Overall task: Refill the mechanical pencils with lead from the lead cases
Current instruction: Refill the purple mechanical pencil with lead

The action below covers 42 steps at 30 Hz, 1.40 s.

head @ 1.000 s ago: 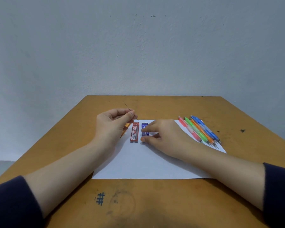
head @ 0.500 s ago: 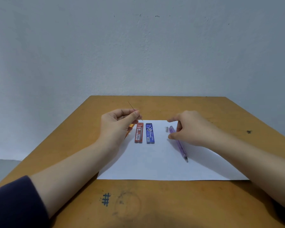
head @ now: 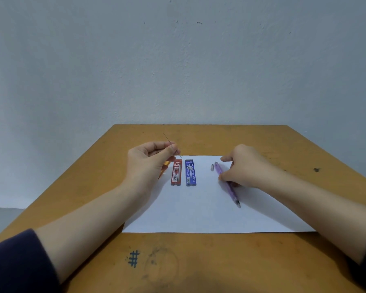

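Desk point(head: 199, 261) carries a paper sheet point(head: 199, 210). Right hand point(head: 245, 166) grasps the purple pencil point(head: 230, 191) lying on it at right. Left hand point(head: 150, 161) pinches one lead point(head: 167, 138) near the red lead case point(head: 176, 172). Judged: insertion pending; the pencil needs raising and the lead aligning.

A plain study or classroom corner is suggested — a worn, ink-marked wooden desk point(head: 262, 261) is set against a bare grey wall point(head: 178, 60).

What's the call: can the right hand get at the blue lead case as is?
Probably, on reach: only bare paper and a grey cap lie between the right hand and the blue lead case. But its grip is on the purple pencil, so it would likely have to let go first.
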Each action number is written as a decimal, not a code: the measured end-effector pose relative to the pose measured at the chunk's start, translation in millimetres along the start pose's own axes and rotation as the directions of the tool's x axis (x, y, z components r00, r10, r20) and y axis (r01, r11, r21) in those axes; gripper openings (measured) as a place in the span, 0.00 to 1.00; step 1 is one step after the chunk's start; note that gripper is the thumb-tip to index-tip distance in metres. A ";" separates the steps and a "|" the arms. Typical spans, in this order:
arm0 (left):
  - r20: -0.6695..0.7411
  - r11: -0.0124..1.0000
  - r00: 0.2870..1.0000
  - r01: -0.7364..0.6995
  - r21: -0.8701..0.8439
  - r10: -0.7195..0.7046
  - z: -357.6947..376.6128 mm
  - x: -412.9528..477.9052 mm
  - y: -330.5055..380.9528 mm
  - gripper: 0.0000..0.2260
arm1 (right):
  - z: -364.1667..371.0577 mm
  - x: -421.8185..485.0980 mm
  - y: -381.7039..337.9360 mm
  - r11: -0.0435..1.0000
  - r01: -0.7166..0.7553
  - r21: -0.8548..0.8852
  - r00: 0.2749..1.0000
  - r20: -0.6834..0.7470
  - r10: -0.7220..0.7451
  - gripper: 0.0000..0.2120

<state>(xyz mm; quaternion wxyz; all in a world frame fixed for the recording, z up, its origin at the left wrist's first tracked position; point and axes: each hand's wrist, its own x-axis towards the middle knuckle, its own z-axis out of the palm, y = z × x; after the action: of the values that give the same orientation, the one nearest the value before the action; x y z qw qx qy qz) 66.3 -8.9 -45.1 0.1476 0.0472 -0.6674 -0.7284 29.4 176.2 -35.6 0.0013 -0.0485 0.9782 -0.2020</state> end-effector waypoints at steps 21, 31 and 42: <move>0.005 0.999 0.999 -0.032 0.017 0.032 -1.3 3.5 -4.1 0.01 | 1.7 2.6 1.1 0.992 -0.006 0.123 0.994 -0.105 0.020 0.20; 0.052 0.992 0.995 -0.092 0.090 0.087 -3.3 7.3 -8.3 0.02 | 5.3 -0.8 0.1 0.929 0.347 0.127 0.896 -0.339 -0.288 0.19; 0.083 0.900 0.967 -0.254 0.354 0.241 -11.5 23.9 -13.8 0.02 | 14.8 9.4 8.8 0.866 0.500 0.020 0.778 -0.450 -0.438 0.14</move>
<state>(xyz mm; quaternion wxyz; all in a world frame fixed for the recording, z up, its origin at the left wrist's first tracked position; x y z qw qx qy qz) 44.4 -25.6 -56.8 0.2154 -0.0250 -0.7931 -0.5692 19.5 177.5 -52.5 -0.2621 -0.2449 0.8939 -0.2690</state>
